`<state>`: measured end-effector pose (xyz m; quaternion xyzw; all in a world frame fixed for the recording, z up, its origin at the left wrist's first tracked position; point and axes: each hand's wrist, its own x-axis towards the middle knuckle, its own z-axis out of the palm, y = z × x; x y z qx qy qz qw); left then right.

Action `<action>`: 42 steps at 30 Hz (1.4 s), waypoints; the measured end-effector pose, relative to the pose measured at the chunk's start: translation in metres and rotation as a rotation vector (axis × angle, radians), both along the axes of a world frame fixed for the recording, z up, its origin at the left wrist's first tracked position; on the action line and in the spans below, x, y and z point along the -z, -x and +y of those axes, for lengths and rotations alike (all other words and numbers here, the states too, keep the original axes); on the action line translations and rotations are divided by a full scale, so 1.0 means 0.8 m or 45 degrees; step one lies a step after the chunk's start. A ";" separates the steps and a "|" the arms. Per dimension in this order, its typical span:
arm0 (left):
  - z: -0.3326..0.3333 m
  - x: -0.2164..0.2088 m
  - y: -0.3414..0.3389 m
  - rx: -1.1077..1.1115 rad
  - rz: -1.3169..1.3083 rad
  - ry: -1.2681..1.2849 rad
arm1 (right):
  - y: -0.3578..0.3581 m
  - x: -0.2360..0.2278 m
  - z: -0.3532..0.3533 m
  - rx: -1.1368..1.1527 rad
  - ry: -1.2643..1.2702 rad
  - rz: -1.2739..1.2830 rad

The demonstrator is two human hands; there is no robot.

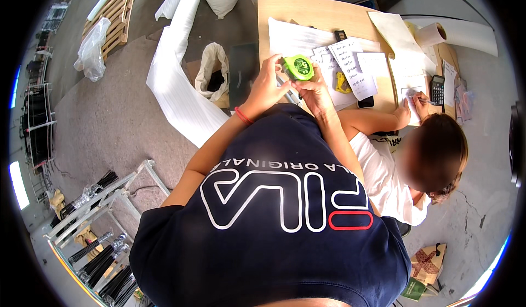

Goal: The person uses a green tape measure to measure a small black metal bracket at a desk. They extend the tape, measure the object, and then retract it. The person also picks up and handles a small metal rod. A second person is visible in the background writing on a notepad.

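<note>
A bright green tape measure is held up between my two hands, just beyond my chest at the desk's near left corner. My right hand grips its case from the lower right, fingers curled under it. On the other side my left hand, with a red band on the wrist, has bent fingers against the case's left edge. Between the hands a narrow pale strip shows below the case; whether it is the blade I cannot tell. Papers with handwriting lie on the desk to the right, beside a yellow object and a phone.
At the wooden desk, a seated person on my right writes beside a calculator. White foam sheeting and an open sack lie left. A metal rack with black rods stands lower left, a pallet farther off.
</note>
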<state>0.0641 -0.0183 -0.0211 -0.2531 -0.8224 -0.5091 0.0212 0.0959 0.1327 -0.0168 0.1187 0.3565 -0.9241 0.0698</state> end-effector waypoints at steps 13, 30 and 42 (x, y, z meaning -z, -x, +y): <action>-0.002 -0.002 0.003 -0.072 0.101 0.081 | -0.001 0.003 -0.009 -0.031 -0.173 0.019; -0.020 -0.004 0.010 -0.002 -0.185 -0.087 | 0.000 -0.010 -0.005 -0.037 -0.711 0.292; -0.027 -0.033 0.007 0.009 -0.184 -0.041 | -0.002 -0.012 0.009 -0.130 -0.827 0.386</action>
